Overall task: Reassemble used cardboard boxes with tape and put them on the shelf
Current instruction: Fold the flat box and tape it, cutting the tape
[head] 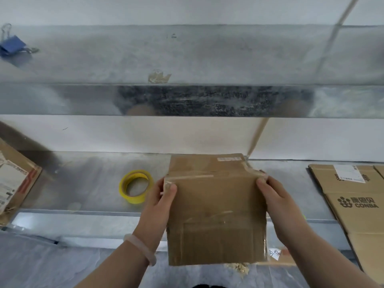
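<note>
I hold a small brown cardboard box in front of me over the front edge of the lower metal shelf. Clear tape runs across its top edge and old tape marks cover its face. My left hand grips the box's left side, thumb on its face. My right hand grips its right side near the upper corner. A yellow roll of tape lies on the shelf just left of my left hand.
A flattened cardboard box printed CONBA lies on the shelf at the right. Another labelled cardboard box sits at the far left. The upper metal shelf carries a blue binder clip at its left end.
</note>
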